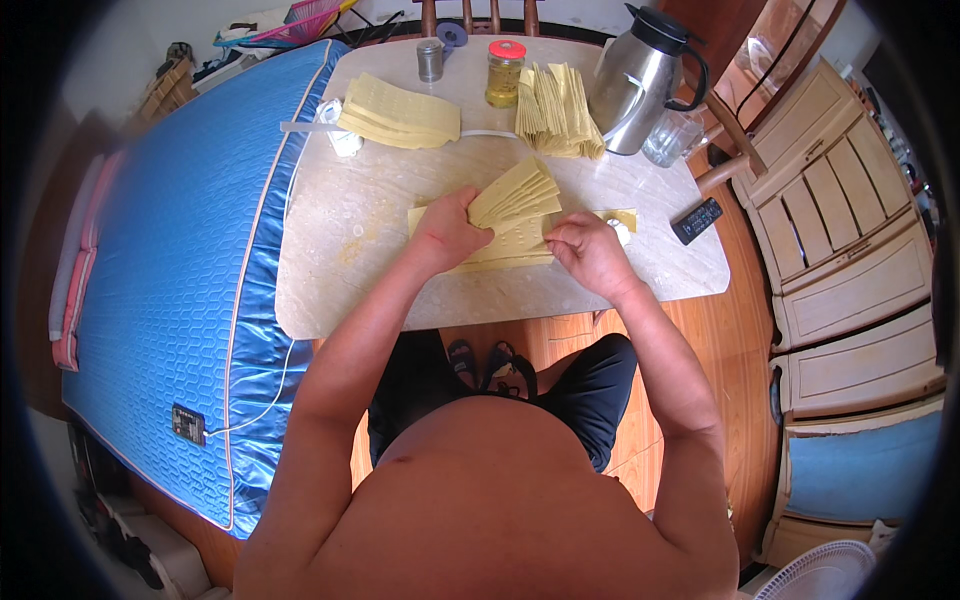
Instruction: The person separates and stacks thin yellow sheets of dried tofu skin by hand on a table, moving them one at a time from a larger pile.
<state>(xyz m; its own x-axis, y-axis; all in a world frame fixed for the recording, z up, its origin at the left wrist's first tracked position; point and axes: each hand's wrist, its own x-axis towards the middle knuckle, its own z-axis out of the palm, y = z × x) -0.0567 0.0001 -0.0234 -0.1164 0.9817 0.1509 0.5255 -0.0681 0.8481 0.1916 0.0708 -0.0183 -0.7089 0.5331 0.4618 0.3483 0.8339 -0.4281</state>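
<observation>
My left hand (448, 234) grips a fanned bundle of folded yellow paper (519, 196) between thumb and fingers, tilted up over the table. Beneath it, flat yellow paper sheets (521, 238) with rows of small perforated marks lie near the table's front edge. The fingertips of my right hand (592, 251) are pinched together at the right edge of these sheets. Just beyond that hand, a yellow strip of paper (624, 217) sticks out, with a small white object (619, 231) on it, partly hidden by the hand.
On the marble-patterned table (337, 289) stand a yellow paper stack (401, 112), folded yellow paper bundles (559, 112), a red-lidded jar (505, 75), metal canister (430, 61), steel thermos jug (634, 82) and glass mug (667, 139). A remote control (697, 220) lies right; a blue bed (172, 247) adjoins left.
</observation>
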